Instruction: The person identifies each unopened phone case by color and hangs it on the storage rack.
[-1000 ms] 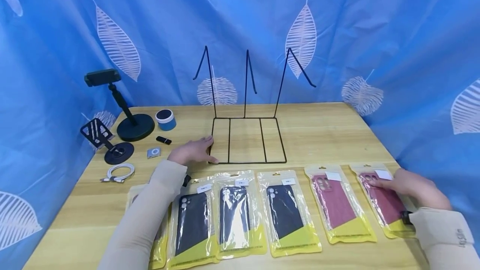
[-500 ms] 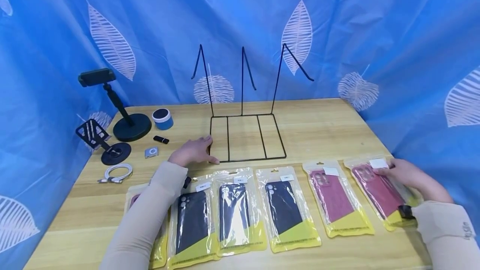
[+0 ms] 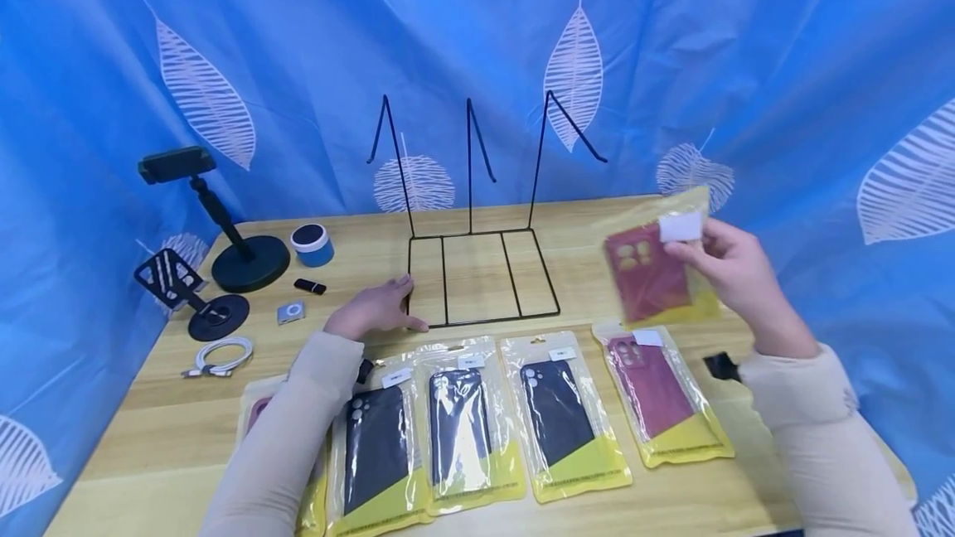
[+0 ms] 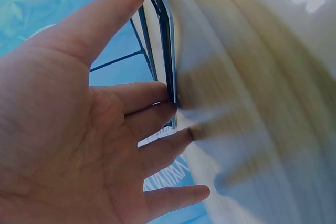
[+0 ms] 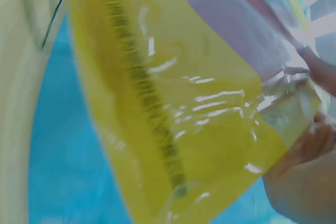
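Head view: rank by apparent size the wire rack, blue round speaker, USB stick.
1. Wire rack, by far the largest.
2. Blue round speaker.
3. USB stick, smallest.
All three sit at a similar depth on the table, so nearness barely skews the order.

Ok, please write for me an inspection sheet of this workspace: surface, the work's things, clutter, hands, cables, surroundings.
Surface: wooden table, light grain.
Work's things: red phone case in a clear packet, lifted off the table; black wire rack with three hooks; a row of packed cases along the near edge.
Clutter: two phone stands, blue round speaker, USB stick, small silver player.
Hands: right hand pinches the packet's top; left hand rests flat on the table, touching the rack's base.
Cables: one coiled white cable.
Surroundings: blue leaf-print cloth behind and at the sides.
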`<state>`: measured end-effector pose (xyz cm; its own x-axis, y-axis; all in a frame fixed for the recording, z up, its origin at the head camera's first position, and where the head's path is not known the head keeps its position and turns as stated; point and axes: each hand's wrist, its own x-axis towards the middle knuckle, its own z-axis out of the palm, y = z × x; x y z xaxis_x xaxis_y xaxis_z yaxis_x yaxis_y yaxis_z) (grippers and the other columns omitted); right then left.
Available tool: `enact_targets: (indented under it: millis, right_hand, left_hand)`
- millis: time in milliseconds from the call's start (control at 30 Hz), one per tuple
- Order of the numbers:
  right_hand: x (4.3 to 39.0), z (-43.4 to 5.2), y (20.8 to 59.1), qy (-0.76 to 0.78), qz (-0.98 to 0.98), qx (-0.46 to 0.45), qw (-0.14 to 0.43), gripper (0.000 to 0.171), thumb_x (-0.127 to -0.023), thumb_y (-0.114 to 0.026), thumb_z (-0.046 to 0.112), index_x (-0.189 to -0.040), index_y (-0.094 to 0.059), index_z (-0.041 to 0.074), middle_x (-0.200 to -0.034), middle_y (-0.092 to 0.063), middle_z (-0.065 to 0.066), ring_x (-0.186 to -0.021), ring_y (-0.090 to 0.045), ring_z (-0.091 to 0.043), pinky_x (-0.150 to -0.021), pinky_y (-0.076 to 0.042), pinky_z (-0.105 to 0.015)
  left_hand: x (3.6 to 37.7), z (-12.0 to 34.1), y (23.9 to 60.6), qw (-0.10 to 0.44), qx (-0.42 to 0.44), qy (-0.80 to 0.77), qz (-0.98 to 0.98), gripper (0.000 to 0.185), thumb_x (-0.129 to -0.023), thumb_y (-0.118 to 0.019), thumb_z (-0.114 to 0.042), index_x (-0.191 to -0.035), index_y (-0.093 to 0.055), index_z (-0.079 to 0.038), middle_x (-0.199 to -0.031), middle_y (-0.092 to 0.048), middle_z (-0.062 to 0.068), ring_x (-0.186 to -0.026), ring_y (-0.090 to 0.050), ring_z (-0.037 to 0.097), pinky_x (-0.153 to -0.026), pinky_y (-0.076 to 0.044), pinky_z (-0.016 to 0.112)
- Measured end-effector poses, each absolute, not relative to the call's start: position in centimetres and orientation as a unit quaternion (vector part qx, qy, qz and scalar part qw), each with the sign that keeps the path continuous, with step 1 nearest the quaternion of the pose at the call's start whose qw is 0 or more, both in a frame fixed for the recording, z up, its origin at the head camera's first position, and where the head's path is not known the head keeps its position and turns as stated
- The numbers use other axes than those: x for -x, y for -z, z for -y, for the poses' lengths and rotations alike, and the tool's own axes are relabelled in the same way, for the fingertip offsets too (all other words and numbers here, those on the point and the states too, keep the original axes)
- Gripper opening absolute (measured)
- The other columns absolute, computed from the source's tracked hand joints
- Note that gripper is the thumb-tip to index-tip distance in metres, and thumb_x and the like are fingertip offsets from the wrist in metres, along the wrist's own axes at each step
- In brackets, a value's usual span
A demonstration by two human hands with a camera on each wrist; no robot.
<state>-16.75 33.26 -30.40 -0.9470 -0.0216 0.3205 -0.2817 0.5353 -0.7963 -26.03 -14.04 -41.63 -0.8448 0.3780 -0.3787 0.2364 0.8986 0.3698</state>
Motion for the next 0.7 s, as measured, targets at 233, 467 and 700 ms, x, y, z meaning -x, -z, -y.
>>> enact_targets:
  millis: [233,467,700]
  right_hand:
    - [19.8,-28.2,29.3,-0.619,0.764,-0.106,0.148,0.022,-0.095,-0.067,0.02,-0.117,-0.069,0.015,-0.092,-0.074,0.011,-0.085,-0.067,-0.001,-0.074,-0.052,-0.013]
    - [21.4,-27.1,30.3,-0.643,0.742,-0.094,0.164,0.032,-0.095,-0.068,0.024,-0.123,-0.066,0.009,-0.098,-0.074,0.009,-0.089,-0.069,-0.003,-0.075,-0.055,-0.014]
    - [22.9,-26.3,30.7,-0.648,0.737,-0.088,0.172,0.039,-0.094,-0.069,0.025,-0.127,-0.064,0.005,-0.101,-0.072,0.009,-0.095,-0.066,-0.004,-0.081,-0.053,-0.014]
  left_hand:
    - [26.1,14.1,41.8,0.225,-0.165,-0.157,-0.947,0.103,-0.087,-0.067,-0.059,-0.159,-0.014,-0.008,-0.167,-0.008,0.015,-0.153,-0.012,0.039,-0.121,-0.019,0.058]
    - [26.3,14.2,41.9,0.222,-0.165,-0.152,-0.949,0.105,-0.086,-0.067,-0.06,-0.159,-0.014,-0.006,-0.166,-0.008,0.016,-0.152,-0.012,0.039,-0.121,-0.019,0.058]
    - [26.4,14.2,42.1,0.218,-0.169,-0.148,-0.95,0.105,-0.086,-0.067,-0.06,-0.159,-0.015,-0.005,-0.166,-0.009,0.017,-0.152,-0.013,0.04,-0.121,-0.02,0.059]
